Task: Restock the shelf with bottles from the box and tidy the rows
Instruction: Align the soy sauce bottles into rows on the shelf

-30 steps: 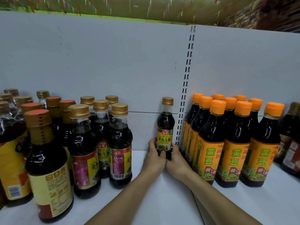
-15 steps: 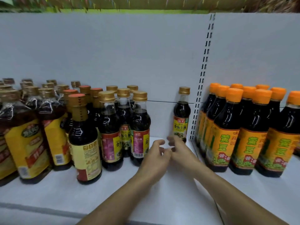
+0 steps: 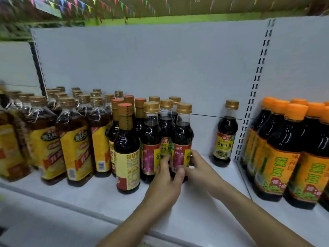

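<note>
Both hands have left the small lone bottle (image 3: 225, 134) by the back wall and moved left. Now the left hand (image 3: 165, 186) and the right hand (image 3: 199, 171) wrap around the front gold-capped bottle (image 3: 181, 139), full of dark sauce. Going left to right on the white shelf (image 3: 195, 214): big yellow-label bottles (image 3: 74, 139), red-capped bottles (image 3: 126, 147), the held one, the lone bottle, then orange-capped bottles (image 3: 283, 150) standing close together.

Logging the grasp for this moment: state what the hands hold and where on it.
Both hands, left hand and right hand, close on the front gold-capped bottle at its lower body, around the red label; it stands on the shelf.
</note>
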`<state>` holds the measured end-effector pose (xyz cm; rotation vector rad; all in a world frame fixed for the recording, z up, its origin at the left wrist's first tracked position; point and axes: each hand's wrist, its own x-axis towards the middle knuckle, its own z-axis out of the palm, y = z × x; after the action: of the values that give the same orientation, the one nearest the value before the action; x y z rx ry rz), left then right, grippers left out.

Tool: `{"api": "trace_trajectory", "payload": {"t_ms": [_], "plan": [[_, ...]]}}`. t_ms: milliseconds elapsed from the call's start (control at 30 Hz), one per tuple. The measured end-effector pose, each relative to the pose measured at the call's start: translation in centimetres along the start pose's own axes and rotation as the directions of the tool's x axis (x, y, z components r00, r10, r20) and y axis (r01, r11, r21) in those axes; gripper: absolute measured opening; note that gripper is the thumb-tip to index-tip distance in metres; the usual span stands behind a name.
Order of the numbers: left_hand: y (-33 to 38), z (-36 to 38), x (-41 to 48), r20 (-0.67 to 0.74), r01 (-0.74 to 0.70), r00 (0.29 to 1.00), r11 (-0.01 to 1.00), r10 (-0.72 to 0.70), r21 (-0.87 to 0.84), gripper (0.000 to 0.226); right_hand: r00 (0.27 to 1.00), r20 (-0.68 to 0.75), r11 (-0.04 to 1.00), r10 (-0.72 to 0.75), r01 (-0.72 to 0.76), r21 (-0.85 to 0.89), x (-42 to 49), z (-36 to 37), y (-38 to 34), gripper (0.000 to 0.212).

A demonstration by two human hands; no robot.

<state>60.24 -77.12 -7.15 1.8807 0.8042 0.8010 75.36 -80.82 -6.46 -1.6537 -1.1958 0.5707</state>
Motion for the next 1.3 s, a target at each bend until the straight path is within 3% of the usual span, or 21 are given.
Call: {"api": "trace_trajectory", "payload": {"t_ms": [167,600,700,933,1133,1300], "plan": [[-0.3,1.0,1.0,0.063,-0.046,0.997,0.999,0.046,-0.002,0.078,1.0,-0.021,0.999,0.012,-0.013,-0.047,-0.7,-1.1,0.1,0.054],[1.2,5.8,6.4,0.221,0.049,0.975,0.991,-0.021,-0.123,0.045,0.975,-0.217,0.965,-0.043,-0.016,-0.263,-2.1,-5.0,2.7,0.035],[1.4,7.2,7.4,0.26,0.043,0.966,0.992,-0.011,-0.121,0.056,0.962,-0.27,0.952,-0.042,-0.044,-0.302,-2.1,-5.9,3.1,0.033],[-0.7,9.0,10.9,0.216,0.039,0.976,0.994,-0.017,-0.1,0.079,0.94,-0.339,0.91,-0.026,-0.118,-0.397,-0.5,-5.9,2.9,0.039],[0.1,8.2,12.0,0.181,0.011,0.983,0.998,-0.001,-0.054,0.06,0.915,-0.403,0.918,0.007,-0.166,-0.361,1.8,-4.9,3.0,0.04],[-0.5,8.8,13.5,0.12,0.026,0.993,0.994,-0.013,-0.104,0.062,0.891,-0.455,0.936,0.011,-0.169,-0.309,2.8,-4.0,2.9,0.039]]}}
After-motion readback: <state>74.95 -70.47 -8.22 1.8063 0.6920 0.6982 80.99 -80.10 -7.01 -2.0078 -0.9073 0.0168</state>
